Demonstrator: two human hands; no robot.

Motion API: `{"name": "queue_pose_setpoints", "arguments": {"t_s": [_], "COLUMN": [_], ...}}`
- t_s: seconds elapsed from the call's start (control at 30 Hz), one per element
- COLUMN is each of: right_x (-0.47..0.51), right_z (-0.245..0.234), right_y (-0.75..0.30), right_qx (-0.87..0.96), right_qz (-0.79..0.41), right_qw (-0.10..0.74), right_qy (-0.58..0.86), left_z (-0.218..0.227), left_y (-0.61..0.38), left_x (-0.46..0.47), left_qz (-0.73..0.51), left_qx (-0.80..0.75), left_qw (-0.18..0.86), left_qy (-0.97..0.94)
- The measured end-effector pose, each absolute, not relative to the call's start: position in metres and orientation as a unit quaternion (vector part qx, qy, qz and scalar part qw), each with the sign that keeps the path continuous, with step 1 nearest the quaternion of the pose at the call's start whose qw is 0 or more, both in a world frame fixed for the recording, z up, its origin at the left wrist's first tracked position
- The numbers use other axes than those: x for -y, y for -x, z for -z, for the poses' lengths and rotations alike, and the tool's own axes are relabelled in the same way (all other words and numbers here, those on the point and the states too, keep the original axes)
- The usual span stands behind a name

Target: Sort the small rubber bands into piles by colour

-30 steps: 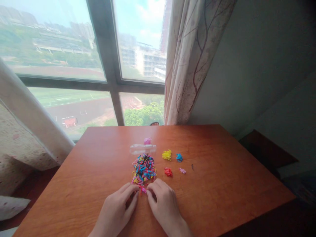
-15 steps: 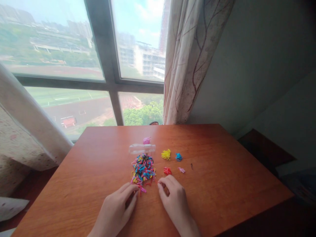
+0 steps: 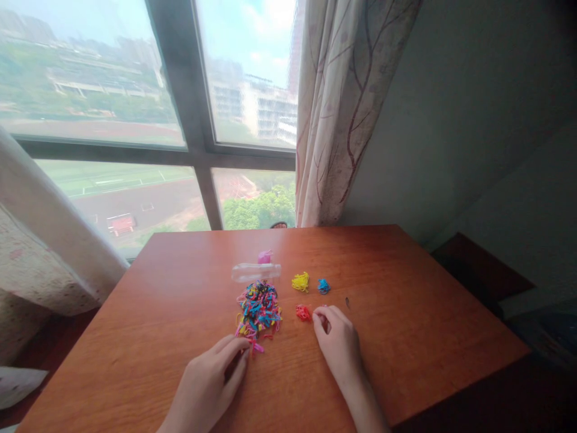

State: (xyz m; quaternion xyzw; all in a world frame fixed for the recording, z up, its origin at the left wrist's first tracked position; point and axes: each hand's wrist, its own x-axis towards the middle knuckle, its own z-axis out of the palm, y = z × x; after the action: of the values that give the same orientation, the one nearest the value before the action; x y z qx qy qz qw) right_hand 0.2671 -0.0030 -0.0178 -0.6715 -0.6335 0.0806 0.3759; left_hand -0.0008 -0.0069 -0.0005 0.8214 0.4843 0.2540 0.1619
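A mixed pile of small coloured rubber bands (image 3: 259,308) lies on the wooden table. At its near edge my left hand (image 3: 214,376) is closed, thumb and forefinger pinching red rubber bands, with a pink band (image 3: 258,348) beside the fingertips. My right hand (image 3: 338,343) is closed in a pinch just right of a small red heap of bands (image 3: 303,313); whatever sits between its fingertips is too small to make out. This hand mostly covers a pink heap. Farther back are a yellow heap (image 3: 300,282) and a blue heap (image 3: 323,286).
Behind the mixed pile lies a clear plastic container (image 3: 256,273) on its side, with a pink object (image 3: 265,257) behind it. One dark band (image 3: 347,302) rests to the right. The table (image 3: 157,313) meets a window and curtain (image 3: 324,150) at its far side.
My right hand has moved right and slightly away from me, from beside the mixed pile to the red and pink heaps. My left hand keeps its pinch. The view has shifted slightly.
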Motion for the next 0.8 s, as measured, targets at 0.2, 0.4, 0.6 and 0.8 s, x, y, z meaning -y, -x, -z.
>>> {"name": "queue_pose_setpoints", "arguments": {"t_s": [0.2,0.4,0.6,0.8], "right_x": [0.001,0.002,0.008,0.02], "right_z": [0.019,0.019,0.013,0.007], "right_y": [-0.264,-0.266,-0.256,-0.216], "right_qx": [0.645,0.647,0.645,0.698], "right_qz": [-0.073,-0.076,-0.089,-0.128], "right_qw": [0.356,0.362,0.387,0.345], "right_qy": [0.672,0.667,0.653,0.615], "left_z": [0.002,0.001,0.001,-0.002], "left_y": [0.001,0.001,0.001,0.0], "left_x": [0.006,0.006,0.006,0.007], "left_qz": [-0.262,-0.255,-0.257,-0.254], "left_qx": [-0.478,-0.481,-0.483,-0.484], "left_qw": [0.163,0.166,0.175,0.175], "left_qy": [-0.822,-0.822,-0.818,-0.819]}}
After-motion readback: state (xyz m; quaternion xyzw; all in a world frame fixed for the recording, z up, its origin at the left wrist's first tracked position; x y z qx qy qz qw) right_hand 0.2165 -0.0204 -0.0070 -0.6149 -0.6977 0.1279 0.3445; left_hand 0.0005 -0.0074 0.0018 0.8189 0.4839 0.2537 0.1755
